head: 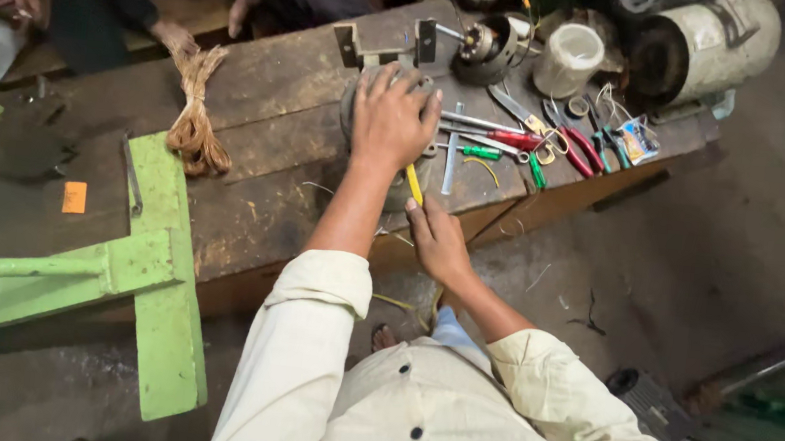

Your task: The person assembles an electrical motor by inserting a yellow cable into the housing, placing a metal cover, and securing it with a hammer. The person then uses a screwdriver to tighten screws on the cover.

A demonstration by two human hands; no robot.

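Observation:
My left hand [393, 115] lies palm down on top of a grey round metal motor part [355, 116] that stands on the worn wooden workbench [267, 132]. Just below it, my right hand [439, 239] pinches a thin yellow strip [413, 182] that runs up against the side of the metal part. Both arms wear cream sleeves.
Scissors, pliers and red and green screwdrivers [525, 142] lie right of the part. A coil of copper wire [193, 120] lies to the left, a green metal frame [148, 264] at the front left, and a white tub [569, 60] and a large motor [707, 45] behind. Other people's hands [175, 35] rest at the bench's far edge.

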